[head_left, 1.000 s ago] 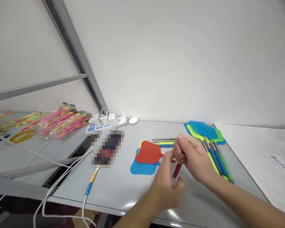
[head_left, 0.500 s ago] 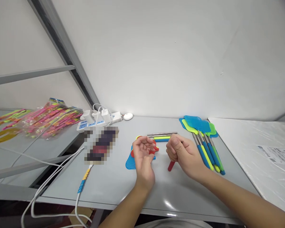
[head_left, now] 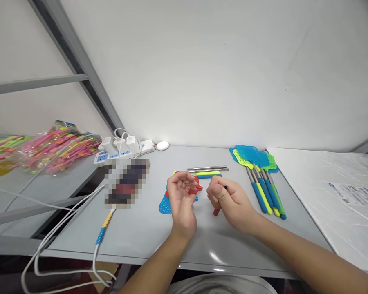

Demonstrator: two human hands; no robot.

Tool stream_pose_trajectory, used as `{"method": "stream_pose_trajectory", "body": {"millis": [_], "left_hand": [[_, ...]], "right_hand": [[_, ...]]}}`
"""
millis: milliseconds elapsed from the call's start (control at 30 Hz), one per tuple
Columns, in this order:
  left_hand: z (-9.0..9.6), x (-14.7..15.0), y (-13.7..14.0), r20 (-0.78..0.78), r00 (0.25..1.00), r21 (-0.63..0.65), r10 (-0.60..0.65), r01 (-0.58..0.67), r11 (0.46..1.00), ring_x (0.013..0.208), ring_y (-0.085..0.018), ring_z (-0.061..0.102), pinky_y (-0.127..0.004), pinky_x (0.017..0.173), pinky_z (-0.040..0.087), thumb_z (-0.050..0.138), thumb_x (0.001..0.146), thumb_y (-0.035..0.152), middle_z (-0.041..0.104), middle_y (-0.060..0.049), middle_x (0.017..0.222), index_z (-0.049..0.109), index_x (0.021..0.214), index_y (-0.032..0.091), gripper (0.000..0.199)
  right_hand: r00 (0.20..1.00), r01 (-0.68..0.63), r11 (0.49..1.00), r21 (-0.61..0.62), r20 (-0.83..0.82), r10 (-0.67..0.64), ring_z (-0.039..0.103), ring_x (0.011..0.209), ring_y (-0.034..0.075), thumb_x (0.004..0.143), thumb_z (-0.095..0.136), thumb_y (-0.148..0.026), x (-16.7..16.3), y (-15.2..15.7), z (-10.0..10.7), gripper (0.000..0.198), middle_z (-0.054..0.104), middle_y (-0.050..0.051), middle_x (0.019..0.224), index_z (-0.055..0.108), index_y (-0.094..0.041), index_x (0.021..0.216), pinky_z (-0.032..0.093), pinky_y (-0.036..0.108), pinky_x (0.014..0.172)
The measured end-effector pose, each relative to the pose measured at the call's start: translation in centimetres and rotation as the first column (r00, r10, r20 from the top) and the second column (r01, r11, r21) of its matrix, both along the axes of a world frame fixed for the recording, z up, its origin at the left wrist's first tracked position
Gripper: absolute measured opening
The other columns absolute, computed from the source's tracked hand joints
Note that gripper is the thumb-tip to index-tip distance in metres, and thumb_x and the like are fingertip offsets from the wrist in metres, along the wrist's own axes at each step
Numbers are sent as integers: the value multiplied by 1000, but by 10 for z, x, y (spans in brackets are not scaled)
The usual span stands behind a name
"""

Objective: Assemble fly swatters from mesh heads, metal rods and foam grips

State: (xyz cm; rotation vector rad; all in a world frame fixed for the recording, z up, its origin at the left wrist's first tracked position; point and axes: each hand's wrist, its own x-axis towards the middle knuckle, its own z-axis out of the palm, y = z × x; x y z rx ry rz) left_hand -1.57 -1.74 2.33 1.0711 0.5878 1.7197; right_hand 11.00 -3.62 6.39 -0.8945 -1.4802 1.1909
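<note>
My right hand [head_left: 228, 200] is closed in a fist round a red handle [head_left: 216, 212], whose lower end sticks out below the fingers. A dark tip shows at the top of the fist. To its left, my left hand [head_left: 183, 202] is open, palm up and fingers loosely curled, with nothing in it. Partly hidden behind it lie loose fly swatter heads, a blue one [head_left: 164, 204] and a red one [head_left: 199, 188]. Farther back are metal rods [head_left: 207, 168] and loose handles, including a blue handle [head_left: 208, 176].
Several assembled fly swatters [head_left: 265, 183] lie in a pile at right, beside a white wrapped board [head_left: 313, 183]. At left are a blurred-out device [head_left: 127, 181], white cables [head_left: 95, 257] and a power strip [head_left: 122, 155]. Bagged colourful items [head_left: 61, 147] lie on the neighbouring shelf.
The view has shifted slightly. Less of the red handle shows below my right fist, and the dark tip at its top is plainer. My left hand keeps its open pose.
</note>
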Motion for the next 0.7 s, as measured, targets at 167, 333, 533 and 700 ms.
{"method": "stream_pose_trajectory", "body": {"millis": [167, 333, 533, 700], "left_hand": [[-2, 0, -1, -32, 999, 2, -8, 8, 1000, 88, -16, 52, -28, 75, 45, 50, 73, 11, 54, -3, 98, 54, 108, 24, 37], [-2, 3, -11, -248, 954, -21, -165, 166, 986, 88, -17, 52, -34, 82, 43, 50, 87, 20, 55, -5, 98, 53, 111, 23, 24], [-3, 10, -18, -374, 881, -38, -290, 298, 954, 93, -19, 54, -39, 87, 46, 49, 95, 31, 53, -9, 107, 41, 125, 23, 32], [6, 19, -12, -361, 880, -99, -308, 293, 951, 79, -14, 53, -28, 72, 45, 52, 94, 37, 55, -6, 102, 44, 124, 23, 33]], "right_hand": [[992, 14, 997, -72, -125, -23, 33, 46, 8, 96, 45, -50, 4, 6, -2, 41, 33, -8, 55, 40, -21, 67, 31, 23, 44], [993, 28, 996, -80, -114, -37, 41, 50, 10, 96, 45, -49, 7, 5, 1, 40, 38, -7, 56, 43, -21, 68, 35, 24, 49], [978, 70, 991, -115, -190, -91, 29, 50, 9, 95, 48, -48, 11, 9, 7, 40, 30, -7, 57, 44, -20, 66, 28, 22, 47], [936, 103, 985, -138, -322, -143, 41, 56, 11, 94, 51, -46, 7, 15, 18, 31, 35, -6, 61, 49, -22, 75, 42, 25, 59]]}}
